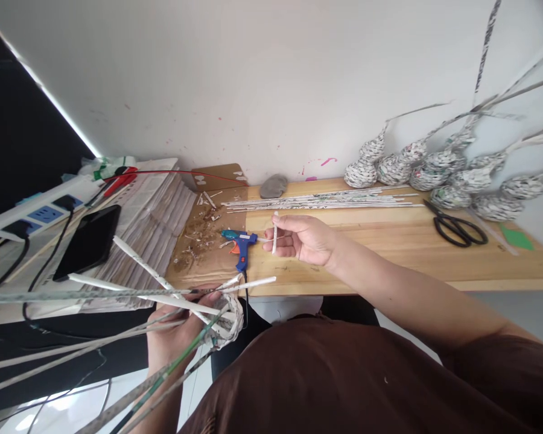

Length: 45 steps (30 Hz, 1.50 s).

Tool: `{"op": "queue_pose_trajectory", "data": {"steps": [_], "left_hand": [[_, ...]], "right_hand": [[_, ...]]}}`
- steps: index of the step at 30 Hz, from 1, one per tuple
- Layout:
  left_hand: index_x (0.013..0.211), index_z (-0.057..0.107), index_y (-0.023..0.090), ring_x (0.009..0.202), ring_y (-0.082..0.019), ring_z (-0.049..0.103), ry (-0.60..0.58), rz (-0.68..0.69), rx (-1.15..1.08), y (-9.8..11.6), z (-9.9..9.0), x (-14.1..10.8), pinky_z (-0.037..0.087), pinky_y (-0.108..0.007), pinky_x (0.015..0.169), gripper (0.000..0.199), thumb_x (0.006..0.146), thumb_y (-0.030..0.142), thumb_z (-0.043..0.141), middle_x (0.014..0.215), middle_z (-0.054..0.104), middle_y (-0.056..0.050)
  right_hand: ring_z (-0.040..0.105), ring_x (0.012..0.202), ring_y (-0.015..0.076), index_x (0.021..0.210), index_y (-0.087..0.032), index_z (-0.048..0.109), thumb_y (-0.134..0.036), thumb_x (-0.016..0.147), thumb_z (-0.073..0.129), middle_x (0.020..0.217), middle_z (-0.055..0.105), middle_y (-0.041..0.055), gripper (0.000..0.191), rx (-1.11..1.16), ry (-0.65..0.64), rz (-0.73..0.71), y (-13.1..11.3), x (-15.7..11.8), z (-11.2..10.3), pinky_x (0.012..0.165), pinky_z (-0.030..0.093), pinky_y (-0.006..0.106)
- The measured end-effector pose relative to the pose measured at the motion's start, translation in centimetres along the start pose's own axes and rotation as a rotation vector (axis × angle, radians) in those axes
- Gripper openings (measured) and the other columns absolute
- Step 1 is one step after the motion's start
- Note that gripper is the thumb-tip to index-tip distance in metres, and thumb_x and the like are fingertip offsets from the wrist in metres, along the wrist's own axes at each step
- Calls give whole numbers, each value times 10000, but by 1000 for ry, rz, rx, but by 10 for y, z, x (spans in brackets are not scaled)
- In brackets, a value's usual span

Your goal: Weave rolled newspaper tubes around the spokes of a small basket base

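My left hand (181, 325) is closed around a partly woven newspaper piece (233, 319), with long rolled paper strips fanning out from it to the left. Part of that hand is hidden behind the strips. Over the table, my right hand (305, 238) pinches a short rolled paper stick (275, 232) between thumb and fingers, held upright. Just left of it is a blue hot glue gun (243, 247) on the table, its nozzle end pointing toward the stick. Behind the right hand lies a bundle of long paper rolls (317, 200).
Several woven gourd shapes (361, 173) stand at the back right, near black-handled scissors (459, 232) and a green paper piece (516, 236). At left, a newspaper stack (156, 211) bears a phone (88, 241) and a power strip (40, 214). A grey stone-like lump (274, 186) sits by the wall.
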State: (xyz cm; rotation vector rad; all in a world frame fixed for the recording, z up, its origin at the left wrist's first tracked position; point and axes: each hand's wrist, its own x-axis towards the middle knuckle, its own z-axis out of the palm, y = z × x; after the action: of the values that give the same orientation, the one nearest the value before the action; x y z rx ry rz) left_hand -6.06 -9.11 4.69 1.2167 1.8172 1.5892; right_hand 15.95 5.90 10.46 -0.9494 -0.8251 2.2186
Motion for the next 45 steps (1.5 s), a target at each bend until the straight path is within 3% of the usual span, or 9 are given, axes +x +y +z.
{"op": "queue_pose_trajectory", "data": {"steps": [4, 7, 12, 19, 27, 36, 45], "left_hand": [[752, 790, 246, 744, -205, 740, -6, -35, -40, 5, 3, -3, 619, -314, 740, 94, 670, 238, 835, 764, 783, 11], [743, 790, 232, 767, -228, 743, -22, -9, -34, 4, 4, -3, 624, -351, 760, 85, 670, 243, 833, 769, 781, -9], [742, 783, 205, 746, -263, 747, -29, 55, 34, -4, 3, 1, 627, -362, 638, 118, 686, 298, 830, 757, 777, -54], [712, 774, 196, 666, -250, 741, -64, 80, 54, -10, 6, 4, 623, -358, 625, 153, 675, 336, 826, 685, 762, -46], [716, 772, 190, 684, -229, 729, -46, -30, 12, 3, 9, -2, 602, -334, 642, 153, 672, 323, 834, 703, 760, -41], [718, 777, 185, 662, -205, 723, -89, 37, 5, -4, 5, 0, 584, -286, 600, 117, 688, 290, 817, 718, 771, -46], [759, 784, 177, 690, -216, 723, -133, 34, 88, 2, 1, -5, 581, -307, 621, 139, 715, 307, 805, 742, 774, -54]], "right_hand": [[696, 555, 138, 777, -155, 579, -232, 912, 656, 655, 695, 5, 174, -68, -8, -79, 5, 0, -6, 452, 540, 202], [645, 508, 99, 734, -164, 579, -323, 782, 799, 638, 677, -17, 275, -169, -19, -159, 9, -3, -14, 448, 484, 170], [620, 530, 92, 739, -170, 588, -444, 716, 824, 662, 666, -19, 361, -309, -56, -228, 16, -11, -24, 490, 493, 202], [623, 572, 92, 820, -179, 586, -420, 805, 738, 718, 661, -13, 285, -521, -60, -369, 24, -15, -28, 510, 500, 208], [598, 625, 93, 849, -197, 586, -281, 843, 675, 764, 645, -10, 123, -693, -41, -459, 29, -25, -20, 617, 522, 239], [566, 648, 101, 871, -186, 636, -287, 874, 657, 763, 648, -7, 104, -958, -18, -612, 36, -42, -9, 597, 443, 236], [585, 620, 102, 937, -184, 676, -273, 956, 540, 746, 673, -1, 163, -1168, -73, -657, 40, -48, -9, 582, 406, 236]]}}
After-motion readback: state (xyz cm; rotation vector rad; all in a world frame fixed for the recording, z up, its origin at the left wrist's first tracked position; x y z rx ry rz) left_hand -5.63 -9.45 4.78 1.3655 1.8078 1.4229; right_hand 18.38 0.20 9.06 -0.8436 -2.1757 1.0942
